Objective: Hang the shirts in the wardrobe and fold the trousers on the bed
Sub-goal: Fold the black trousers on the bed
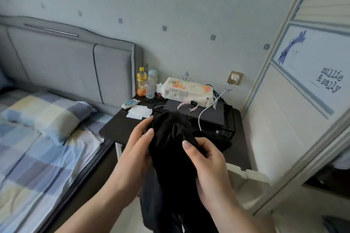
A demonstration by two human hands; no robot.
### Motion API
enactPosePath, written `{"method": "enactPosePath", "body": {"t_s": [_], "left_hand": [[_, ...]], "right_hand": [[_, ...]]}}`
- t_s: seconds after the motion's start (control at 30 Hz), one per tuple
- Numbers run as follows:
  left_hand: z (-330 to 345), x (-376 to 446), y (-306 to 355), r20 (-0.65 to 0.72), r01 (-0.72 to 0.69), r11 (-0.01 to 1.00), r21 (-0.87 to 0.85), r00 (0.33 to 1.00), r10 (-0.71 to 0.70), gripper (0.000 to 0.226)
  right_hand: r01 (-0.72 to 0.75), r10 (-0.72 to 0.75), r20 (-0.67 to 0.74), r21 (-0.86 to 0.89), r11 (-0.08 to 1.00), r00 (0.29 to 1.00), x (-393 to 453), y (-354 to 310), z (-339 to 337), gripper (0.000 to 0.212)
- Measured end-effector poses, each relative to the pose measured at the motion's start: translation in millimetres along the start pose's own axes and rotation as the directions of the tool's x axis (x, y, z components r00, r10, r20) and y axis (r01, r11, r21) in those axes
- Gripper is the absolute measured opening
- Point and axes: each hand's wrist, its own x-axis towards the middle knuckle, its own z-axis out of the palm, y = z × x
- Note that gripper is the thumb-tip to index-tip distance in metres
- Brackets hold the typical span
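Note:
A bunched black garment (170,149) hangs in front of me, held up by both hands over the bedside table's near edge. My left hand (136,149) grips its left side, thumb in front and fingers behind the cloth. On the right, my right hand (206,159) pinches a fold of it between thumb and curled fingers. The cloth's lower part trails down between my forearms. I cannot tell whether it is a shirt or trousers. The bed (43,149) with a checked sheet lies to the left. The wardrobe door (306,85) stands at the right.
A dark bedside table (117,126) stands behind the garment and carries a juice bottle (141,81), a tissue pack (187,91), a watch, a black box and a white charging cable (210,106). A checked pillow (47,113) lies at the padded grey headboard (72,62).

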Motion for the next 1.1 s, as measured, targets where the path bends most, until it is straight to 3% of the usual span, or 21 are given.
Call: {"method": "enactPosePath", "body": {"t_s": [0.1,0.2,0.27,0.33,0.47,0.57,0.67,0.73,0.8,0.87,0.93,0.97,1.03,1.1], "left_hand": [[-14,-30,18,-0.08,-0.075,0.995,0.07,0.994,0.08,0.074],[-38,-64,41,-0.276,-0.143,0.989,0.025,0.95,0.144,0.068],[-58,-81,56,-0.394,-0.168,0.986,-0.001,0.906,0.154,0.073],[-80,-96,69,-0.475,-0.181,0.982,-0.045,0.869,0.139,0.081],[-147,-129,99,-0.588,-0.278,0.956,-0.095,0.791,0.171,0.054],[-207,-155,120,-0.662,-0.325,0.94,-0.1,0.727,0.181,0.041],[-271,-186,146,-0.712,-0.359,0.932,-0.053,0.668,0.217,0.042],[-305,-203,164,-0.713,-0.36,0.933,-0.006,0.655,0.248,0.041],[-342,-225,182,-0.713,-0.362,0.932,0.037,0.643,0.278,0.037],[-373,-243,202,-0.708,-0.366,0.929,0.056,0.642,0.296,0.037],[-398,-257,220,-0.696,-0.371,0.926,0.077,0.645,0.316,0.039],[-410,-265,230,-0.693,-0.374,0.923,0.089,0.642,0.327,0.04],[-431,-278,249,-0.683,-0.379,0.917,0.121,0.638,0.354,0.046],[-454,-291,269,-0.668,-0.371,0.913,0.172,0.637,0.385,0.047]], "right_hand": [[0.061,-0.049,0.13,-0.094,0.994,0.99,-13,-4,34,0.022],[0.21,-0.142,0.316,-0.195,0.958,0.938,-35,-4,79,0.023],[0.276,-0.188,0.438,-0.146,0.95,0.879,-51,-2,109,0.039],[0.24,-0.167,0.57,-0.055,0.969,0.805,-66,1,137,0.059],[0.135,-0.122,0.752,0.044,0.99,0.648,-92,5,205,0.072],[0.1,-0.139,0.806,0.1,0.99,0.575,-109,7,264,0.072],[0.229,-0.215,0.822,0.106,0.968,0.528,-118,8,319,0.075],[0.534,-0.338,0.782,0.009,0.846,0.523,-107,10,341,0.075],[0.796,-0.434,0.761,-0.174,0.58,0.482,-90,18,365,0.069],[0.822,-0.317,0.806,-0.327,0.466,0.5,-79,25,392,0.068],[0.773,-0.12,0.871,-0.35,0.528,0.477,-75,33,424,0.06],[0.747,-0.063,0.893,-0.332,0.576,0.446,-81,35,442,0.043],[0.722,-0.09,0.897,-0.285,0.63,0.433,-91,37,474,0.016],[0.671,-0.201,0.852,-0.214,0.71,0.484,-97,28,503,0.013]]}}
